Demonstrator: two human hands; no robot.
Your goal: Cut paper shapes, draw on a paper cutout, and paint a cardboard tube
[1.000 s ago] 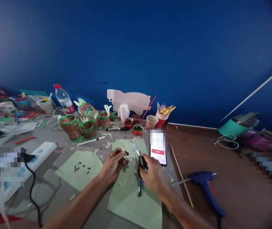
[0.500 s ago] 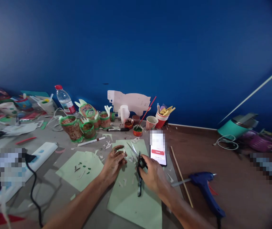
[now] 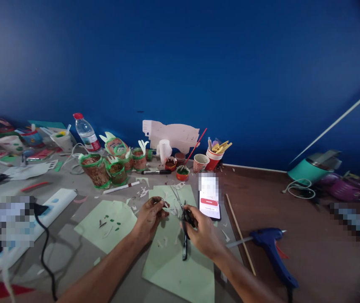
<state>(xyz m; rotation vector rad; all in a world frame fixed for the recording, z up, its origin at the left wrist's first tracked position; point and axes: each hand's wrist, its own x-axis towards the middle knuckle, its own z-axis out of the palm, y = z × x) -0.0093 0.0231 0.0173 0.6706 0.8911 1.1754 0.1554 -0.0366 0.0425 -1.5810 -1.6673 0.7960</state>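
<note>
My left hand (image 3: 151, 215) is closed, thumb and fingers pinching a small white paper scrap (image 3: 165, 204). In my right hand (image 3: 202, 231) is a pair of scissors (image 3: 176, 196), its fingers round the dark handles. The blades point up and away, slightly parted, to the right of the scrap and apart from it. Beneath both hands lies a pale green sheet (image 3: 183, 280) with small white cuttings on it. A black pen (image 3: 184, 249) rests on this sheet, partly hidden by the scissors and my right hand.
A second green sheet (image 3: 87, 225) bears small dark green pieces. Painted cups (image 3: 95, 172), a water bottle (image 3: 87, 134) and a paint pot (image 3: 183, 173) stand along the back. To the right are a lit phone (image 3: 210, 208), a wooden stick (image 3: 241, 235) and a blue glue gun (image 3: 271, 248).
The fingers of my left hand have drawn in closer, and the white scrap has turned between them. The scissors' blades have swung slightly and look closer together.
</note>
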